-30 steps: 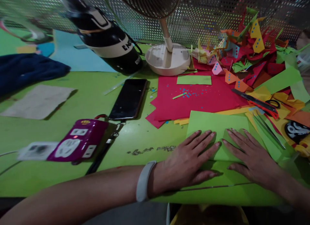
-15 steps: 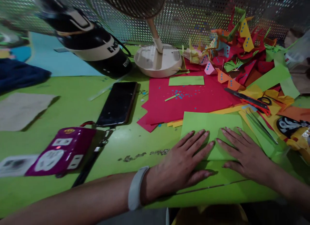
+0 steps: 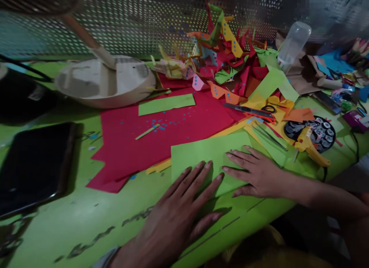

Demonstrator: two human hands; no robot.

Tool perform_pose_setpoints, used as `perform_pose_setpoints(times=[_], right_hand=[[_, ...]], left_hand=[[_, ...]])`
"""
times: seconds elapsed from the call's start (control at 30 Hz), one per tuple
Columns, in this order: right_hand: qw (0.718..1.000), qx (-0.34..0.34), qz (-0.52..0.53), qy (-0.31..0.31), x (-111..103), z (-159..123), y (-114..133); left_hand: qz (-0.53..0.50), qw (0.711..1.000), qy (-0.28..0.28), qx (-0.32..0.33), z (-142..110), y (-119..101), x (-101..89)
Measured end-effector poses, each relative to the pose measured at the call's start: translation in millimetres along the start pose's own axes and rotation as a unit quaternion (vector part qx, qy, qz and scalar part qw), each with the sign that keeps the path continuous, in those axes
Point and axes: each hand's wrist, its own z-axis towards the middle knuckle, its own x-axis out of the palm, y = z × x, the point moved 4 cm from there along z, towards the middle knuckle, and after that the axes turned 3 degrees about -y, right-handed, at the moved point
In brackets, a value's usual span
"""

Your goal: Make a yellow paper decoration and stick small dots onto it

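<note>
A sheet of light green paper [image 3: 198,152] lies near the table's front edge. My left hand [image 3: 184,206] rests flat across its left part, fingers spread. On the right part of the same sheet lies my right hand [image 3: 253,172], palm down with its fingers apart. Behind the sheet is red paper [image 3: 129,145], sprinkled with tiny blue dots and bearing a green strip [image 3: 167,104]. A box cutter [image 3: 250,112] with a red-orange handle lies behind my right hand. Tweezers [image 3: 271,136] rest on green paper just beside that hand.
A yellow glue gun [image 3: 309,147] sits on a round black-and-white mat at the right. Folded, dotted paper pieces [image 3: 227,52] are heaped at the back. A fan base [image 3: 103,83] and a phone [image 3: 34,164] occupy the left. A clear bottle [image 3: 295,43] stands farther back.
The view has swung to the right, bringing the glue gun, mat and cluttered far right fully into sight. Both hands stay flat on the green sheet.
</note>
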Motion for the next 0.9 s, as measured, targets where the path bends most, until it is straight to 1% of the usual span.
perform_pose_setpoints(times=[0.2, 0.4, 0.57, 0.77, 0.9], right_hand=[[1.000, 0.012, -0.003, 0.006, 0.4, 0.4, 0.4], [1.000, 0.010, -0.003, -0.006, 1.2, 0.2, -0.2], [1.000, 0.018, -0.009, 0.002, 2.1, 0.9, -0.5], [1.000, 0.021, -0.015, -0.003, 3.6, 0.7, -1.1], [1.000, 0.017, -0.018, -0.004, 3.8, 1.2, -1.5]], left_hand=[[0.008, 1.000, 0.006, 0.002, -0.5, 1.3, -0.2], [0.001, 0.999, 0.026, 0.024, -3.4, 1.2, 4.0], [-0.012, 1.000, 0.019, 0.015, -4.4, 2.2, 5.4], [-0.023, 1.000, 0.012, 0.012, -2.6, 2.3, 4.5], [-0.015, 1.000, 0.017, 0.013, -2.1, 2.4, 5.3]])
